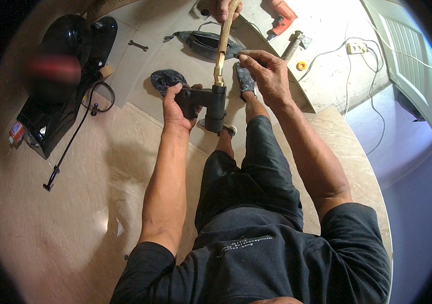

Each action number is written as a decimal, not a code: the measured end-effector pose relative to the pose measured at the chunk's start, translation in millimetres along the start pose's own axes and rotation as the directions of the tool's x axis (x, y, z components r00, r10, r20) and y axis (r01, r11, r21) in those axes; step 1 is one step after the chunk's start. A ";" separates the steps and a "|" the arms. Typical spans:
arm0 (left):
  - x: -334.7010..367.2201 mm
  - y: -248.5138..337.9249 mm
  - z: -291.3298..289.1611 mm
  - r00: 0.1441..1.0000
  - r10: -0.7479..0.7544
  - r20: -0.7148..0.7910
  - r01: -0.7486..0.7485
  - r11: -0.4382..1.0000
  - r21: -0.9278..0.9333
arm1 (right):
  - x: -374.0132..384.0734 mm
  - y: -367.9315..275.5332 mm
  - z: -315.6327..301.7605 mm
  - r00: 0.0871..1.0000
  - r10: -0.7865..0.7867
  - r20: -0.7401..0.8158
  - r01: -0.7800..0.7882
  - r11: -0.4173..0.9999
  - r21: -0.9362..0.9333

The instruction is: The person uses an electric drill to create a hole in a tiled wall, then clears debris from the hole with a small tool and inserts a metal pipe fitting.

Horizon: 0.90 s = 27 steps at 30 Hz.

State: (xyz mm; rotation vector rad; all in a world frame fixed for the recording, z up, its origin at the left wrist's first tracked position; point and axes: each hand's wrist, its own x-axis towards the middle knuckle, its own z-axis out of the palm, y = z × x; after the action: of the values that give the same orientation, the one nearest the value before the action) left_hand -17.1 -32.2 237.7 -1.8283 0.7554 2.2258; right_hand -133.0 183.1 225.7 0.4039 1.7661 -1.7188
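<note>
My left hand point(179, 107) grips a black bracket-like part point(195, 98) with a short upright tube point(216, 109) at its right end. A wooden stick point(223, 43) rises from that tube, its lower end pale and squared where it meets the opening. Another person's hand point(223, 9) holds the stick's upper end. My right hand point(269, 76) is raised just right of the stick. Its thumb and forefinger are pinched around a small dark thing, too small to name. Behind the stick lies a dark waist bag point(203, 43), unzipped, on the floor.
An open-end wrench point(138, 46) lies at far left. Glossy black casings point(66, 119) stand at left beside a black cable point(71, 154). At far right are an orange drill point(283, 16), a hammer point(294, 46), an orange tape roll point(301, 66), a socket box point(356, 48) with cords and a louvred door point(409, 50).
</note>
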 end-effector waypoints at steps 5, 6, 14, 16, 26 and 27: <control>8.0 -2.5 -7.3 1.000 -0.009 0.030 0.008 1.000 0.021 | 0.0 22.2 -28.9 0.998 0.061 0.007 -0.059 0.980 -0.189; 10.0 -0.9 -6.9 0.998 -0.015 0.063 0.013 0.999 0.034 | -1.2 29.2 -34.9 0.998 0.056 0.004 -0.054 0.980 -0.191; 7.3 -1.9 3.7 0.999 0.013 0.044 -0.014 0.999 0.036 | -13.7 1.5 2.2 0.934 0.357 0.032 -0.353 0.901 0.254; 6.8 -3.4 7.1 0.999 0.031 0.023 -0.032 0.999 0.036 | -7.2 1.3 15.8 0.793 0.595 0.130 -0.544 0.595 0.592; 8.3 -7.0 18.5 0.991 0.132 -0.012 -0.132 0.991 0.010 | 10.2 -4.3 40.4 0.847 0.479 0.233 -0.508 0.594 0.624; 9.0 -7.3 19.0 0.989 0.151 0.002 -0.151 0.988 0.020 | 12.2 -4.2 40.2 0.841 0.480 0.250 -0.517 0.577 0.632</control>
State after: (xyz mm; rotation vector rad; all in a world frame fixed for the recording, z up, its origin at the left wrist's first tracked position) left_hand -32.7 -18.6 229.4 -1.8176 0.9424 2.2993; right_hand -135.7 141.1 223.5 1.0580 0.7666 -1.8472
